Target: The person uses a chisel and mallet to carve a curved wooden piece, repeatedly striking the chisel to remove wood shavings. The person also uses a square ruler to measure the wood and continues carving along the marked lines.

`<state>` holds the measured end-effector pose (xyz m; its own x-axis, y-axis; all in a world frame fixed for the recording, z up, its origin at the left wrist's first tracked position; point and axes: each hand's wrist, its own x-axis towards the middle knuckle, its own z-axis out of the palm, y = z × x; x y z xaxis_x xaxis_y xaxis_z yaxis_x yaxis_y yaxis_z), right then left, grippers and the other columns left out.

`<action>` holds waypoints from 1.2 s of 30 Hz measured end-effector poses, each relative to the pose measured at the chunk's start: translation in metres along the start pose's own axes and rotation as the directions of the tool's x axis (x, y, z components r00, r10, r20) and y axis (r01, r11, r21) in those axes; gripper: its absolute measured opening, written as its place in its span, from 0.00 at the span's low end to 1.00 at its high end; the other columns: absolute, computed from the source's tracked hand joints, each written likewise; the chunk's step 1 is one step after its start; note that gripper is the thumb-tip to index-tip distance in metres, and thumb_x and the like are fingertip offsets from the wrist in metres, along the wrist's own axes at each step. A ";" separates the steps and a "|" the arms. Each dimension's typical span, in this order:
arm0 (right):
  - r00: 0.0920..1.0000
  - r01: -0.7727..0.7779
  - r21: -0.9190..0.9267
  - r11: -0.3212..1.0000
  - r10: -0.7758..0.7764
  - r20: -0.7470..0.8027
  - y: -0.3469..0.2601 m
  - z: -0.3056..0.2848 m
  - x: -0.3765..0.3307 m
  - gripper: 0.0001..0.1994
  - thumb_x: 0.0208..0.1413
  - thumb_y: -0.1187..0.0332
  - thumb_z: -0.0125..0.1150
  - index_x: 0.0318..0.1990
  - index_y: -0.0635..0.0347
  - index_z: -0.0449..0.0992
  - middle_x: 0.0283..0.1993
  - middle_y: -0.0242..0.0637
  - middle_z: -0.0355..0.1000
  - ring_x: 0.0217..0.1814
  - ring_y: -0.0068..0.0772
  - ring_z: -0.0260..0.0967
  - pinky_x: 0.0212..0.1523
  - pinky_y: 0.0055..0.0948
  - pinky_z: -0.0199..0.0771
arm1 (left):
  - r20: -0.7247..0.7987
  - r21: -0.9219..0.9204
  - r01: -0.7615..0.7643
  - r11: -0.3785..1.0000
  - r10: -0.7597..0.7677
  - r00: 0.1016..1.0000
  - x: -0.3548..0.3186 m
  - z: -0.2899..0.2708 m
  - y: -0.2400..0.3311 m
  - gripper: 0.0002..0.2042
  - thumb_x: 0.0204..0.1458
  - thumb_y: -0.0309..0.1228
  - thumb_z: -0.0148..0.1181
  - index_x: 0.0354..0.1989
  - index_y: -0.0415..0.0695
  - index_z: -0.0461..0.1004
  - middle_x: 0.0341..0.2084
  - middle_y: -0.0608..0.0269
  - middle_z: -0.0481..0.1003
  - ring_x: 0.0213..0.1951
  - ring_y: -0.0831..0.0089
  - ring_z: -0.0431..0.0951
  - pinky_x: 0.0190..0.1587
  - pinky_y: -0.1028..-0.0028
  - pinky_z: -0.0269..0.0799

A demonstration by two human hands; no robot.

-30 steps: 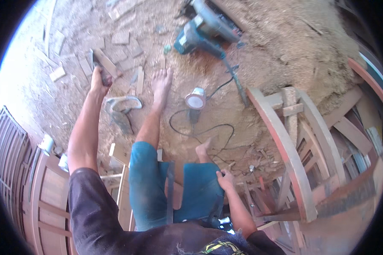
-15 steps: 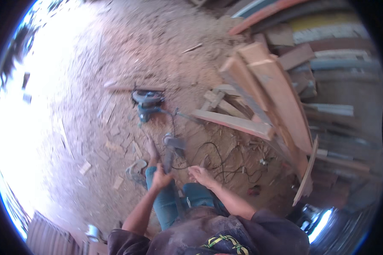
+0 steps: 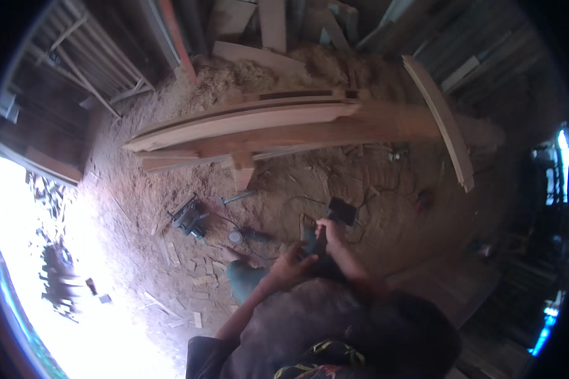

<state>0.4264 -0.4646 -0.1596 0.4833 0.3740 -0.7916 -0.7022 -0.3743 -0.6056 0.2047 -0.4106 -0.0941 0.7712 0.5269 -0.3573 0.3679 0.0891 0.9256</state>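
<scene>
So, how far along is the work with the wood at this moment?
Looks done: curved planks lie cut and stacked, and small offcuts litter the sawdust floor. In hand: the right hand is at a dark flat piece, with the grip unclear in the blur; the left hand is close beside it. Probably left: the power tool and the grinder lie untouched.

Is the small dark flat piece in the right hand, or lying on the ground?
In hand, as far as shows: the right hand grips the dark flat piece at its lower edge, above the sawdust floor. The picture is blurred.
</scene>
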 end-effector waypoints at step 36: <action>0.971 0.206 -0.563 0.801 -0.238 0.016 -0.338 -0.088 0.148 0.19 0.60 0.58 0.75 0.44 0.66 0.78 0.21 0.34 0.74 0.18 0.28 0.73 0.23 0.34 0.76 | -0.069 0.697 0.139 0.704 -0.128 0.989 0.561 -0.083 0.125 0.35 0.59 0.56 0.67 0.68 0.43 0.74 0.64 0.39 0.76 0.67 0.48 0.75 0.66 0.52 0.72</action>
<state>0.7813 -0.3575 -0.0799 0.6279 0.4661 -0.6233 -0.1688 -0.7003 -0.6937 0.6396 -0.0336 -0.1687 0.6804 0.5680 -0.4631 0.7282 -0.4529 0.5144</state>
